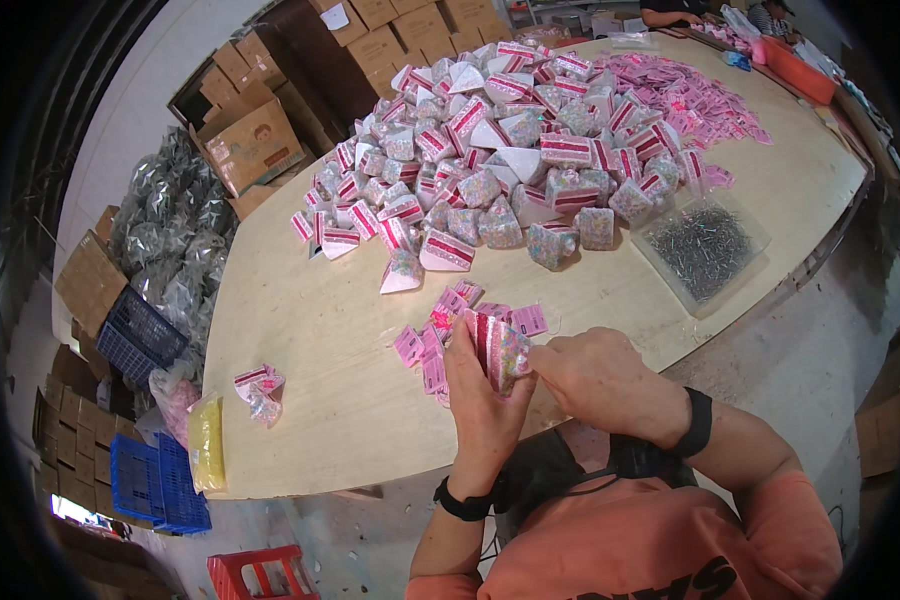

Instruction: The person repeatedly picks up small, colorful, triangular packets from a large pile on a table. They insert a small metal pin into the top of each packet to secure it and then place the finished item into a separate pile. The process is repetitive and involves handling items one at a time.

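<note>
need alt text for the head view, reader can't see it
A person's left hand holds a glittery cake-shaped piece at a table's near edge, the right hand against its side. Beyond are pink tags, a big pile of similar pieces and a tray of thin metallic bits.

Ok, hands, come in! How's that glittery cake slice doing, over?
Left hand holding the cake slice. Right hand at its glittery side, grip hidden. Pink tags on the tabletop, close beyond the slice.

Table [330, 350] well lit w/ soft shadows; glare on plastic bags [160, 225]; strong fisheye dist., blk corners.
</note>
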Tool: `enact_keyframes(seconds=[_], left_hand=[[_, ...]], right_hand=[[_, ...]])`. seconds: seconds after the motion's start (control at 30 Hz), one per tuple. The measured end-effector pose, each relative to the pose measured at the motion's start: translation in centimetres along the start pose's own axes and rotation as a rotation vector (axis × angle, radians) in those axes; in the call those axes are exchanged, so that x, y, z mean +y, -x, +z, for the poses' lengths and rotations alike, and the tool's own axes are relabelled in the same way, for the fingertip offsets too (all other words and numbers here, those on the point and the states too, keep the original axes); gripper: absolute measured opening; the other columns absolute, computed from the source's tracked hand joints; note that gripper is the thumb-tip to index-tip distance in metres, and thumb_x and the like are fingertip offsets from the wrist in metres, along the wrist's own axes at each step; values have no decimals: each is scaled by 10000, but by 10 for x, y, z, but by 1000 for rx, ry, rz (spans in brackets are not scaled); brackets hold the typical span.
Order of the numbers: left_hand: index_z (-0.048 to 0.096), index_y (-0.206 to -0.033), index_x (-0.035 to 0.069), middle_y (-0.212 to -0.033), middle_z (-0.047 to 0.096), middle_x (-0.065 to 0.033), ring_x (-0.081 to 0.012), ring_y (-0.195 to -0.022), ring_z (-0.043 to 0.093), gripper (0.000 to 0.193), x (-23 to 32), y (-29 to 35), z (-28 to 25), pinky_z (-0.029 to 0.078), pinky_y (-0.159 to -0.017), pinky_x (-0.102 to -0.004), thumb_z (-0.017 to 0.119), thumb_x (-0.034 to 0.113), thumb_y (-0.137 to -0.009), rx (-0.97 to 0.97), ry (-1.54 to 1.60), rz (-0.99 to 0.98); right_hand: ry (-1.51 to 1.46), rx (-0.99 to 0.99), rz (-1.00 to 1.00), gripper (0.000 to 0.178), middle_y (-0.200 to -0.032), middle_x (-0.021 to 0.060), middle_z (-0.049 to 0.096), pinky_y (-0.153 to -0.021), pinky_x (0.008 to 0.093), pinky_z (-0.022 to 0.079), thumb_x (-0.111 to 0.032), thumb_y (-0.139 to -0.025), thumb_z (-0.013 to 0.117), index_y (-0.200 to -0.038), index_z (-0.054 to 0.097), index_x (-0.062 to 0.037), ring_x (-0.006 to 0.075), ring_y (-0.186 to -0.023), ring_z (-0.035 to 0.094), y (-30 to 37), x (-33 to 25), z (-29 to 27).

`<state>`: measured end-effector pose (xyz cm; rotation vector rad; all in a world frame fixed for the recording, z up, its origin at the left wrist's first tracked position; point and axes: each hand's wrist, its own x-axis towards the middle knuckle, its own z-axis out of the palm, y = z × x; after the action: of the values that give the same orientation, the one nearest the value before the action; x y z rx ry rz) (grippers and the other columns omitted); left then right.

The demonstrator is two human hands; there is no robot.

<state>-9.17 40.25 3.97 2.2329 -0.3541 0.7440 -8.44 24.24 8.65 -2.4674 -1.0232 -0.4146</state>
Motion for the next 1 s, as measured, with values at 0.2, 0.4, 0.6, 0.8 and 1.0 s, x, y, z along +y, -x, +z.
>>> enact_keyframes(seconds=[0.2,0.4,0.6,0.8,1.0], left_hand=[[240,-1344,-72,-1250,398,-240,-363,-1168,412,888,-2,3,3,338,-983,-398,732,42,-613,-24,-13,-53],[242,-1345,-58,-1204,432,-245,-382,-1096,448,881,-7,5,1,372,-931,-419,742,65,-630,-28,-32,-39],[226,-1353,-50,-1209,436,-249,-389,-1095,447,894,-9,3,-3,374,-927,-421,749,81,-639,-54,-37,-52],[224,-1356,-46,-1213,433,-246,-386,-1104,440,896,-13,4,-8,366,-937,-416,747,87,-640,-83,-53,-62],[227,-1356,-45,-1207,433,-242,-379,-1104,440,901,-18,7,-7,367,-937,-414,751,98,-637,-82,9,-109]], right_hand=[[6,-37,24,154,-734,112,625,-563,370,494,-93,-690,617,-824,570,-37,274,-686,639,-2,2,5],[-39,-31,20,127,-745,121,626,-571,386,496,-90,-702,603,-813,571,-37,291,-702,637,-6,6,11],[-15,-65,29,109,-747,126,625,-575,386,496,-124,-728,575,-804,569,-46,292,-706,635,-9,4,13],[28,-81,2,118,-726,145,615,-565,379,491,-129,-739,568,-812,562,-36,299,-675,627,-12,2,18],[-137,-120,161,195,-724,139,614,-560,408,470,-129,-774,564,-929,500,-30,324,-690,618,-16,3,23]])
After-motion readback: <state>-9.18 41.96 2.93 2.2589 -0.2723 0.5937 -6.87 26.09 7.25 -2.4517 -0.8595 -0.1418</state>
